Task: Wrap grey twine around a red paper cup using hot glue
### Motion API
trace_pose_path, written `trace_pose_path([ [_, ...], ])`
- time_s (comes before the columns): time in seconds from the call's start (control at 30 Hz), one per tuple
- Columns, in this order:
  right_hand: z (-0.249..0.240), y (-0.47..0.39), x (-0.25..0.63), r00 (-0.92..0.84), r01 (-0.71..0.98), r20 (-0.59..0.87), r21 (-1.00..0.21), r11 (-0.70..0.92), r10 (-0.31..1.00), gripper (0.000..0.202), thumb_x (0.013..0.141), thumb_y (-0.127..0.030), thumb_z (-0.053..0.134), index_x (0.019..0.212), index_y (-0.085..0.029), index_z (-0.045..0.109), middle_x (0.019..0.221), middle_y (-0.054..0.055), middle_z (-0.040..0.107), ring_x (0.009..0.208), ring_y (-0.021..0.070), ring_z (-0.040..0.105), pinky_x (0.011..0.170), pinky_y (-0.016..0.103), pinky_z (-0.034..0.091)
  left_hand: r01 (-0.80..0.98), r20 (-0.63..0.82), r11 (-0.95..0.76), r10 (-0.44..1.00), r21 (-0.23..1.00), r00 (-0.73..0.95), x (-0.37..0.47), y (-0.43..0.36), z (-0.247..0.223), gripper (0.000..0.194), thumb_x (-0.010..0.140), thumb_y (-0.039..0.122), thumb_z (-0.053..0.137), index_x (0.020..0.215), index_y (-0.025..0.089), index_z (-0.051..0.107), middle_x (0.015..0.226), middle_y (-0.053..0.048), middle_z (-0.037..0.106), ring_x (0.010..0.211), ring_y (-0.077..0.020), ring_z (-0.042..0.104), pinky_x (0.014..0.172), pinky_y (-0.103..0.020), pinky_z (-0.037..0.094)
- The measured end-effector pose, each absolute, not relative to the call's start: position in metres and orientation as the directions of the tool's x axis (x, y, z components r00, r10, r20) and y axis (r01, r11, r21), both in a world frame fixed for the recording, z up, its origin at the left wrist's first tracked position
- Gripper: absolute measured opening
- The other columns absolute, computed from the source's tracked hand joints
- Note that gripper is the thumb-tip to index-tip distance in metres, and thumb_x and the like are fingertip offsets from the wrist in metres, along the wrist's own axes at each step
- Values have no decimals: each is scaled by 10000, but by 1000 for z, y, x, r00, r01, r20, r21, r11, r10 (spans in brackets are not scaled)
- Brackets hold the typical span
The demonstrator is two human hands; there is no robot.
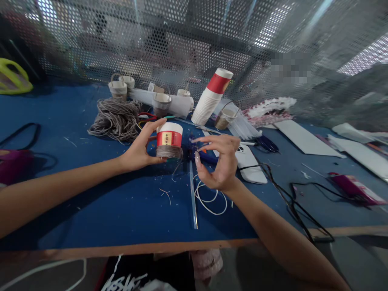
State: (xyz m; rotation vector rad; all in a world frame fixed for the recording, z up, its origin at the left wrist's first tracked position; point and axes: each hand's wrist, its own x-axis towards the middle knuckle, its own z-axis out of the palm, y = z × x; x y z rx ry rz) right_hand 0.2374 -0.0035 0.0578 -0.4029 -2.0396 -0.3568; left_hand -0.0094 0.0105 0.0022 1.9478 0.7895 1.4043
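A red and white paper cup [169,138] with grey cord wound round its lower part is held in my left hand [142,147], thumb below and fingers at the rim. To its right my right hand [218,159] hovers with its fingers apart and curved, holding nothing that I can see. Behind and beside those fingers lies a blue glue gun [209,158], partly hidden, and a clear glue stick [193,198] extends from near it toward the table's front edge. A loose strand of cord hangs by the cup's right side.
Behind the cup are a grey cord bundle [117,119], small cord-wrapped cups [161,103] and a leaning stack of paper cups [209,99]. A white phone [251,163], white string [216,208] and black cables [291,202] lie to the right on the blue table [100,218].
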Motion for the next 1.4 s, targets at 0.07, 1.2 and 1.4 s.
trace_pose_path([
  [0.07, 55, -4, 235, -461, 287, 873, -21, 958, 157, 461, 726, -127, 622, 1145, -250, 474, 1167, 89, 682, 1033, 288, 686, 842, 530, 547, 77, 592, -632, 755, 771, 281, -9, 11, 1, 978, 644, 406, 892, 1476, 354, 380, 1516, -92, 397, 1418, -351, 415, 1124, -515, 477],
  [1.2, 50, -16, 233, -564, 150, 824, 35, 988, 57, 545, 751, -150, 665, 1233, -233, 425, 1190, 133, 685, 1141, 291, 695, 841, 513, 617, -43, 403, -436, 786, 899, 469, -10, 4, 14, 988, 622, 326, 910, 1476, 334, 413, 1550, -111, 438, 1421, -369, 461, 1138, -525, 471],
  [1.4, 54, -14, 236, -569, 190, 822, 164, 968, -28, 299, 759, -211, 651, 1018, -237, 505, 1134, 122, 736, 1034, 254, 736, 750, 417, 605, -57, 410, -436, 782, 898, 469, -11, 4, 14, 1005, 606, 294, 918, 1476, 347, 416, 1527, -108, 473, 1419, -377, 467, 1130, -541, 478],
])
